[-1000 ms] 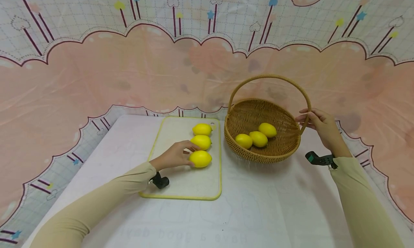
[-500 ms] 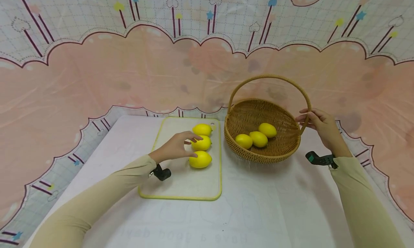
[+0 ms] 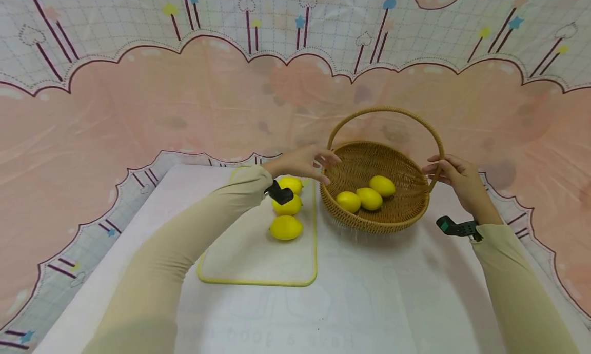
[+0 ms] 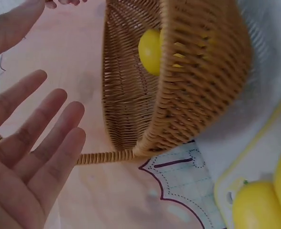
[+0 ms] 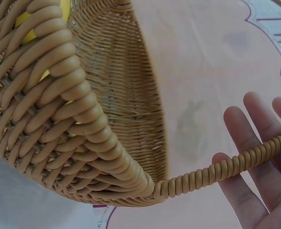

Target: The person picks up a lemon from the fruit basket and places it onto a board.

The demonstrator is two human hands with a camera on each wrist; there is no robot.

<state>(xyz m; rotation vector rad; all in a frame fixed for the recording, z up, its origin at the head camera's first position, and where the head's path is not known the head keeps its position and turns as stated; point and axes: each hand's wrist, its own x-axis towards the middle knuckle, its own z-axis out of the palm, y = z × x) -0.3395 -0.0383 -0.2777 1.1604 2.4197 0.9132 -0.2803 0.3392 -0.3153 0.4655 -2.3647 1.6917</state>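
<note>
Left hand (image 3: pixel 307 161): bare, fingers spread, nothing held, at the left edge of the basket (image 3: pixel 365 161); whether it touches there we cannot tell. Right hand (image 3: pixel 458 183): thumb and fingers about the right foot of the basket's handle (image 3: pixel 385 109), which we judge pinched. Three lemons (image 3: pixel 369 198): within the basket, low and to the front, right of and nearer us than the left hand, the closer of the two hands. Three more lemons (image 3: pixel 286 228): left of the basket, in a row on a cutting board (image 3: pixel 249 267), the front one's long axis running sideways, towards the basket. White table (image 3: pixel 392 302): beneath the basket.
</note>
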